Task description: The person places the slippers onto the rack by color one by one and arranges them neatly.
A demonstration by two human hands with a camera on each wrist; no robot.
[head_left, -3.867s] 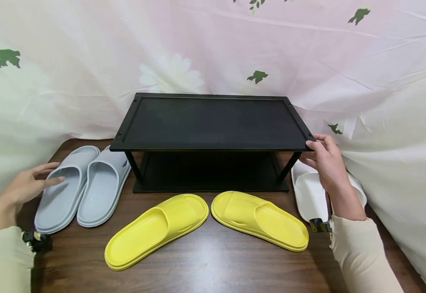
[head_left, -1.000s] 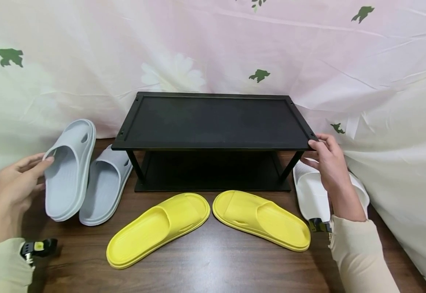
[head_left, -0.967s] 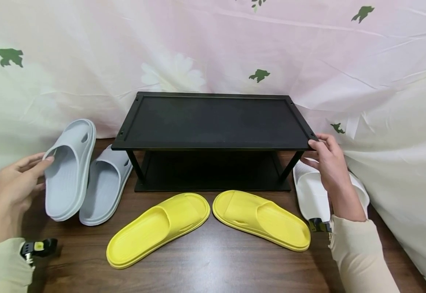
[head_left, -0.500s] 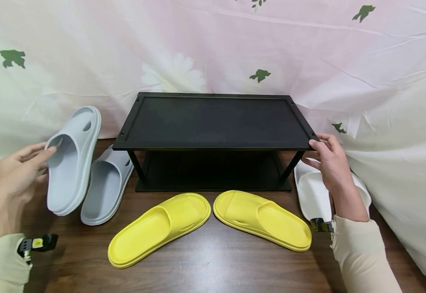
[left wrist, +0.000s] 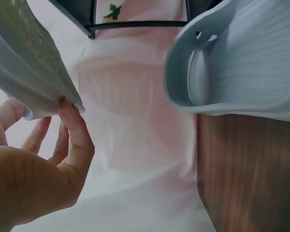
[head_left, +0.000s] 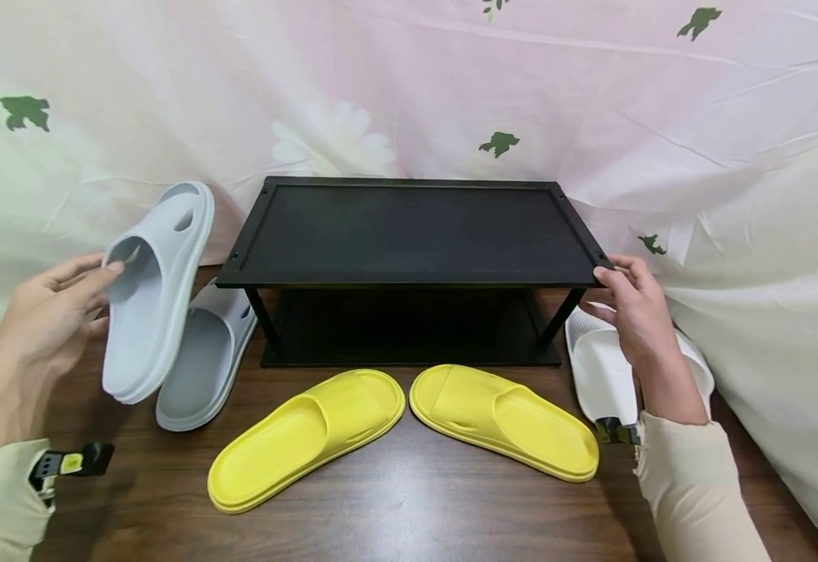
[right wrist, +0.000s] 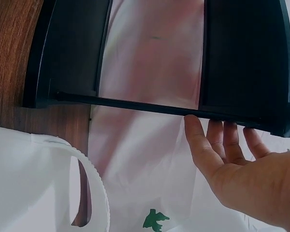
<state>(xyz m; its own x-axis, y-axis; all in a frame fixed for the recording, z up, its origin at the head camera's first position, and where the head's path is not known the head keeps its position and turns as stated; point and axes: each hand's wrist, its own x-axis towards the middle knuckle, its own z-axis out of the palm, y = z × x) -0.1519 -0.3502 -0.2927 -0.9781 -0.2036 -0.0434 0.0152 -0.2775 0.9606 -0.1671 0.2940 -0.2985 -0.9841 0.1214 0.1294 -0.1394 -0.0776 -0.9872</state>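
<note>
Clearly, left fingers pinch a tilted grey slipper

Grey slippers; yellow slippers; black rack; white slippers; pinkish cloth, apparently green bird motifs.

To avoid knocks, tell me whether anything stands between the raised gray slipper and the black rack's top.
Nothing visible stands between the raised gray slipper in the left hand and the black rack's top; the other gray slipper lies lower, on the table.
</note>
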